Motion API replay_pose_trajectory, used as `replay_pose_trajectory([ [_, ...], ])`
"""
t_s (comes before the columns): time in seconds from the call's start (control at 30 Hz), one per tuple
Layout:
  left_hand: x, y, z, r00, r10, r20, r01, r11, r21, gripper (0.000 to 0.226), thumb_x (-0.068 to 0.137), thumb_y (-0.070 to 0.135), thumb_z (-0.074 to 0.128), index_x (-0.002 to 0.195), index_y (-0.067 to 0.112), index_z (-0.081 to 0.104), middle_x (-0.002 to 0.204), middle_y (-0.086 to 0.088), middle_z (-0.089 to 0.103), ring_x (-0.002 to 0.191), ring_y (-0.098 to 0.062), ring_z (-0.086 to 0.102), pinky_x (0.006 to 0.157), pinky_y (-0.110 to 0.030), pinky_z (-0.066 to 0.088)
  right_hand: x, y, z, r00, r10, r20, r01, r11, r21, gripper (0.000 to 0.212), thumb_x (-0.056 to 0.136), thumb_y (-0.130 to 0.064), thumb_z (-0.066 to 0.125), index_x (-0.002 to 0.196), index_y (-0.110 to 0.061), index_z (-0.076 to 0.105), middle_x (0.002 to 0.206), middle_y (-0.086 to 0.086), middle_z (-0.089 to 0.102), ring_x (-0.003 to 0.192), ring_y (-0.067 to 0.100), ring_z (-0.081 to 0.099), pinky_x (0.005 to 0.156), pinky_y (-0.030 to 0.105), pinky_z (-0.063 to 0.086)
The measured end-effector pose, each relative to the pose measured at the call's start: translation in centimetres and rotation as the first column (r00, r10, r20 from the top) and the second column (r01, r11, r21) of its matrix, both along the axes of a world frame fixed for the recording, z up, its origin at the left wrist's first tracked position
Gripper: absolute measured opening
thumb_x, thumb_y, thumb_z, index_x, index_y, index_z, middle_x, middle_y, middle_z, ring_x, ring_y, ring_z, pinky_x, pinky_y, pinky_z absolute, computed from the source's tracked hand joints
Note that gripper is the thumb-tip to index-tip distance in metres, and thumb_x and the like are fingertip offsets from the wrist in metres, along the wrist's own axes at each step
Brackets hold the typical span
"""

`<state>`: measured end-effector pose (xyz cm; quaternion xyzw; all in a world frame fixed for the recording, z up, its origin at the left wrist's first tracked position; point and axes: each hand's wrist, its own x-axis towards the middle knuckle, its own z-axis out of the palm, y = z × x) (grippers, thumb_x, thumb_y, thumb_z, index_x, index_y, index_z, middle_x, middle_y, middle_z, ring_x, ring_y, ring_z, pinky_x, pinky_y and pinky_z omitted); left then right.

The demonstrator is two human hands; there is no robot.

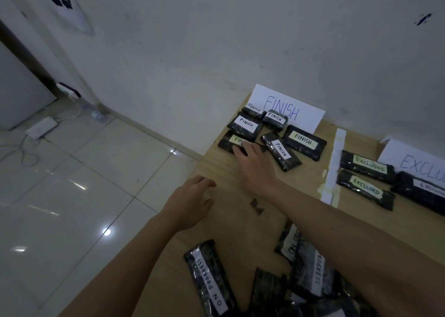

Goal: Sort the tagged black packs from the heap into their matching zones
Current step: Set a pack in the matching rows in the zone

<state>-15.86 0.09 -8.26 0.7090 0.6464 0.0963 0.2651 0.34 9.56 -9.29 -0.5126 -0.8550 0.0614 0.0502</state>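
Black packs: six tagged FINISH [304, 142] lying by FINISH sign [289, 107]; three EXCLUDED [366, 188] past tape divider [334, 167]. ON PROGRESS heap [303, 280] near table edge, unsorted. Right hand [255, 165] pressing flat on pack [227, 142]; left hand [192, 201] relaxed, holding nothing.

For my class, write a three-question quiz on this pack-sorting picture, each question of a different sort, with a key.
1. True or false: the right hand rests on a pack tagged EXCLUDED.
2. Multiple choice: the white tape strip separates A) FINISH and EXCLUDED zones, B) two heaps, C) table and wall.
3. Fill in: the near pack by the left forearm reads ON ____.

Key: 1 false, its fingers touch a FINISH pack; 2 A; 3 PROGRESS.
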Motion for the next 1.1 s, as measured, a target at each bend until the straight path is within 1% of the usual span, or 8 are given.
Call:
replay_pose_trajectory([
  [0.17,-0.9,-2.4,0.2,1.000,-0.002,-0.009,0.002,1.000,-0.018,0.039,0.093,0.020,0.049,0.131,0.015,0.045,0.136,-0.003,0.045,0.122,-0.019,0.046,0.102,-0.035,0.041,0.1,-8.0,1.7,0.978,0.059,-0.202,-0.115,0.955,-0.275,0.024,0.092,-0.019,0.045,0.109,-0.008,0.058,0.110,0.009,0.056,0.098,0.025,0.054,0.080,0.034,0.046],
  [0.3,-1.7,-4.9,0.3,1.000,0.011,-0.020,-0.012,0.999,-0.045,0.038,0.093,0.014,0.047,0.131,0.013,0.046,0.134,-0.005,0.046,0.120,-0.021,0.047,0.101,-0.035,0.041,-0.4,-14.0,2.7,0.982,0.081,-0.171,-0.160,0.838,-0.521,0.039,0.082,-0.053,0.057,0.092,-0.016,0.053,0.088,-0.001,0.053,0.078,0.017,0.050,0.062,0.028,0.038],
  [0.5,-0.8,-7.8,0.6,0.974,0.182,0.136,-0.181,0.983,-0.024,0.034,0.095,0.020,0.047,0.127,0.010,0.050,0.127,-0.005,0.053,0.116,-0.019,0.051,0.094,-0.022,0.038,0.1,-14.6,2.9,0.923,-0.194,-0.333,-0.082,0.745,-0.662,0.041,0.081,-0.032,0.069,0.113,-0.016,0.052,0.102,0.001,0.058,0.091,0.016,0.056,0.074,0.030,0.051],
  [0.63,1.5,-8.5,1.3,0.877,0.300,0.376,-0.249,0.952,-0.178,0.042,0.092,0.036,0.050,0.127,0.015,0.048,0.118,0.002,0.056,0.105,-0.014,0.056,0.084,-0.025,0.046,3.1,-13.2,4.3,0.460,-0.710,-0.533,0.063,0.625,-0.778,0.034,0.081,-0.025,0.071,0.102,-0.017,0.045,0.102,0.003,0.058,0.086,0.020,0.064,0.066,0.034,0.058],
  [0.83,7.8,-5.8,4.9,0.555,0.341,0.759,-0.191,0.940,-0.283,0.022,0.084,0.028,0.059,0.101,0.015,0.064,0.094,-0.007,0.070,0.082,-0.017,0.067,0.069,-0.029,0.054,9.4,-13.6,6.0,0.025,-0.800,-0.600,0.092,0.599,-0.795,0.035,0.079,-0.027,0.073,0.093,-0.016,0.043,0.100,0.012,0.065,0.080,0.024,0.070,0.062,0.029,0.057],
  [0.93,11.4,-4.3,6.2,0.620,0.233,0.749,-0.123,0.972,-0.201,0.009,0.088,0.020,0.058,0.091,0.019,0.066,0.086,-0.003,0.069,0.075,-0.014,0.064,0.066,-0.027,0.053,13.4,-14.2,7.0,0.138,-0.732,-0.667,0.309,0.672,-0.673,0.041,0.074,-0.039,0.075,0.095,-0.017,0.046,0.093,0.001,0.066,0.080,0.018,0.067,0.071,0.028,0.055],
  [1.0,14.2,-3.4,6.9,0.684,0.136,0.717,-0.050,0.989,-0.140,0.009,0.089,0.019,0.058,0.087,0.022,0.067,0.082,-0.002,0.067,0.071,-0.012,0.061,0.065,-0.028,0.052,16.7,-15.0,7.5,0.345,-0.661,-0.667,0.522,0.725,-0.449,0.047,0.075,-0.039,0.073,0.106,-0.016,0.048,0.099,-0.007,0.055,0.088,0.009,0.057,0.074,0.015,0.047],
  [1.1,19.1,-2.3,7.5,0.766,-0.056,0.640,0.110,0.993,-0.045,0.012,0.089,0.018,0.059,0.083,0.023,0.068,0.078,-0.001,0.067,0.069,-0.012,0.060,0.068,-0.034,0.052,21.7,-17.2,7.9,0.682,-0.498,-0.536,0.587,0.809,-0.006,0.058,0.078,-0.033,0.071,0.124,-0.011,0.046,0.117,0.003,0.049,0.108,0.021,0.049,0.089,0.034,0.045],
])
